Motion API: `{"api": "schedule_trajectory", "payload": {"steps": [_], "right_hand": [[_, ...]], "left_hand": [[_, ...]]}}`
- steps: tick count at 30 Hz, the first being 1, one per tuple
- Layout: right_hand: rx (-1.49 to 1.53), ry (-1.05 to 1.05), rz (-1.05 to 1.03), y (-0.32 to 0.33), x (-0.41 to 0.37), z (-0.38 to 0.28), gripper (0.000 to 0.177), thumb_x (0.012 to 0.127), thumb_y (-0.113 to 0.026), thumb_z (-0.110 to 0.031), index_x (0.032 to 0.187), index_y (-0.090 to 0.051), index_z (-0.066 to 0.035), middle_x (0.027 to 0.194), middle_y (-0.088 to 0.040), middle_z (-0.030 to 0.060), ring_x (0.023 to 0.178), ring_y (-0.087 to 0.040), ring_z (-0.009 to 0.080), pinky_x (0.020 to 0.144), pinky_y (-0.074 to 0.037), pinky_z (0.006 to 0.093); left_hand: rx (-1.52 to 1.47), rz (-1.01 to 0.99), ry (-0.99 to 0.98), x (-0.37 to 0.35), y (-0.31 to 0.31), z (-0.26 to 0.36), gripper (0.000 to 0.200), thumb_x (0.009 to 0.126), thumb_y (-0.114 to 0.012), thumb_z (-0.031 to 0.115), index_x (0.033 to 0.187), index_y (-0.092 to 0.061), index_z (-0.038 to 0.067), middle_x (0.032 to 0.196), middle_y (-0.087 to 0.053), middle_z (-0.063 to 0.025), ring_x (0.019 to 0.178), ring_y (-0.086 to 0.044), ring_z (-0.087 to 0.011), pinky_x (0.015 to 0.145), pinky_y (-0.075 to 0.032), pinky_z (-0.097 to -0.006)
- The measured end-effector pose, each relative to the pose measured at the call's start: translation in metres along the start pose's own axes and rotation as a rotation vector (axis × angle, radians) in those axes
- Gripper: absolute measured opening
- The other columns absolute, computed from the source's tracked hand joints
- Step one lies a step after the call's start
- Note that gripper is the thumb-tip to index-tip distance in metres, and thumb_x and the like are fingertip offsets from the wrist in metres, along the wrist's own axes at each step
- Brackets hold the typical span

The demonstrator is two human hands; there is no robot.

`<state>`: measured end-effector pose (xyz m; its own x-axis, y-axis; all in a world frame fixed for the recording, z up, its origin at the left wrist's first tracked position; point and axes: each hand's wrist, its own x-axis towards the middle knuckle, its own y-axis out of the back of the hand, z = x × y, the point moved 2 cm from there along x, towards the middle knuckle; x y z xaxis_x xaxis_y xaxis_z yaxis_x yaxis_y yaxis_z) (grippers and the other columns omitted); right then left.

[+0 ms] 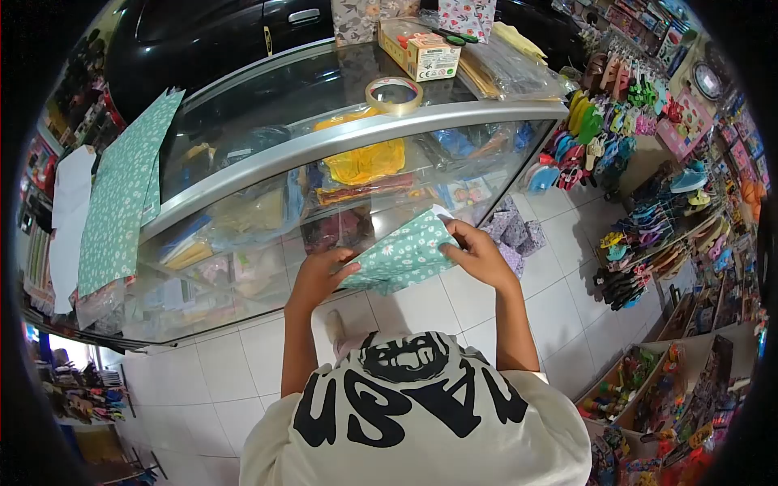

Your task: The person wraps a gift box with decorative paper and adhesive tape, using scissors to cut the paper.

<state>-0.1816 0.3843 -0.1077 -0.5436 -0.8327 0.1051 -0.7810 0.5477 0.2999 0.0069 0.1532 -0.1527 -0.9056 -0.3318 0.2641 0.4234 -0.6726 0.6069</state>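
Between my two hands is a folded piece of green wrapping paper (401, 253) with white flowers, held in front of the glass counter. My left hand (322, 277) grips its left end, thumb on top. At the upper right corner, where a bit of white underside shows, my right hand (480, 255) pinches the edge. The fingers under the paper are partly hidden. More sheets of the same green floral paper (126, 194) lie over the counter's left end.
The glass display counter (267, 182) holds packaged goods. On its top are a tape roll (394, 95), a small box (420, 53), green-handled scissors (455, 37) and plastic packets (510, 69). Purple patterned bundles (512, 235) lie on the tiled floor. Shelves and hanging sandals (620, 97) line the right.
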Motion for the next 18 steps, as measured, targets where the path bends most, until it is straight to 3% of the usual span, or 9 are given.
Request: {"api": "schedule_trajectory", "payload": {"steps": [3, 4, 8, 11, 12, 15, 18], "right_hand": [[0.186, 0.002, -0.215, 0.005, 0.0, 0.01, 0.02, 0.085, -0.063, -0.003, 0.098, -0.048, -0.006, 0.087, -0.049, -0.0051, 0.078, -0.041, 0.0052, 0.067, -0.036, 0.0225], [0.281, -0.098, -0.323, 0.005, 0.001, 0.011, 0.031, 0.086, -0.064, -0.003, 0.113, -0.049, -0.006, 0.098, -0.055, -0.0038, 0.087, -0.048, 0.0059, 0.074, -0.04, 0.022], [0.294, -0.178, -0.257, 0.001, 0.001, -0.003, 0.056, 0.086, -0.068, -0.005, 0.135, -0.042, 0.0, 0.117, -0.059, 0.0038, 0.105, -0.054, 0.0082, 0.089, -0.044, 0.0245], [0.287, -0.183, -0.151, 0.003, 0.005, 0.011, 0.062, 0.085, -0.068, -0.003, 0.139, -0.039, 0.0, 0.121, -0.058, 0.0051, 0.107, -0.053, 0.0083, 0.09, -0.043, 0.0239], [0.351, -0.224, -0.104, 0.006, 0.004, 0.006, 0.065, 0.084, -0.068, -0.002, 0.142, -0.038, 0.0, 0.121, -0.06, 0.006, 0.104, -0.056, 0.0086, 0.089, -0.045, 0.0244], [0.479, -0.271, 0.017, 0.015, 0.002, 0.009, 0.06, 0.082, -0.07, -0.002, 0.136, -0.045, -0.001, 0.11, -0.066, 0.0032, 0.093, -0.061, 0.0079, 0.082, -0.047, 0.0235], [0.552, -0.265, 0.02, 0.014, 0.003, 0.011, 0.06, 0.081, -0.071, -0.001, 0.135, -0.046, -0.001, 0.109, -0.067, 0.0038, 0.092, -0.062, 0.0077, 0.081, -0.048, 0.0235]], "left_hand": [[-0.165, -0.146, 0.157, 0.0, 0.004, -0.003, 0.028, 0.083, -0.076, 0.023, 0.097, -0.069, 0.0, 0.082, -0.068, -0.0075, 0.071, -0.058, -0.0149, 0.069, -0.047, -0.0296], [-0.168, -0.17, 0.197, 0.001, 0.005, -0.003, 0.027, 0.083, -0.076, 0.023, 0.095, -0.07, 0.0, 0.081, -0.068, -0.0054, 0.071, -0.057, -0.013, 0.07, -0.046, -0.029], [-0.19, -0.266, 0.292, 0.002, 0.013, 0.006, 0.026, 0.083, -0.075, 0.022, 0.098, -0.071, 0.001, 0.087, -0.069, -0.0037, 0.078, -0.059, -0.0107, 0.076, -0.047, -0.0287], [-0.259, 0.021, 0.232, -0.009, 0.013, -0.01, 0.028, 0.081, -0.078, 0.021, 0.096, -0.07, -0.001, 0.09, -0.07, -0.0076, 0.084, -0.063, -0.0141, 0.079, -0.049, -0.029], [-0.217, 0.022, 0.328, -0.017, 0.016, -0.024, 0.04, 0.078, -0.08, 0.018, 0.111, -0.065, 0.0, 0.106, -0.069, -0.0069, 0.097, -0.063, -0.0174, 0.09, -0.048, -0.0309], [-0.409, 0.326, 0.22, -0.034, 0.011, -0.042, 0.07, 0.075, -0.082, 0.016, 0.134, -0.046, 0.003, 0.125, -0.058, -0.0099, 0.108, -0.058, -0.0207, 0.094, -0.046, -0.0333], [-0.471, 0.48, 0.225, -0.034, -0.008, -0.027, 0.099, 0.069, -0.086, 0.018, 0.145, -0.023, 0.003, 0.138, -0.041, -0.0161, 0.119, -0.049, -0.026, 0.1, -0.041, -0.0373]]}}
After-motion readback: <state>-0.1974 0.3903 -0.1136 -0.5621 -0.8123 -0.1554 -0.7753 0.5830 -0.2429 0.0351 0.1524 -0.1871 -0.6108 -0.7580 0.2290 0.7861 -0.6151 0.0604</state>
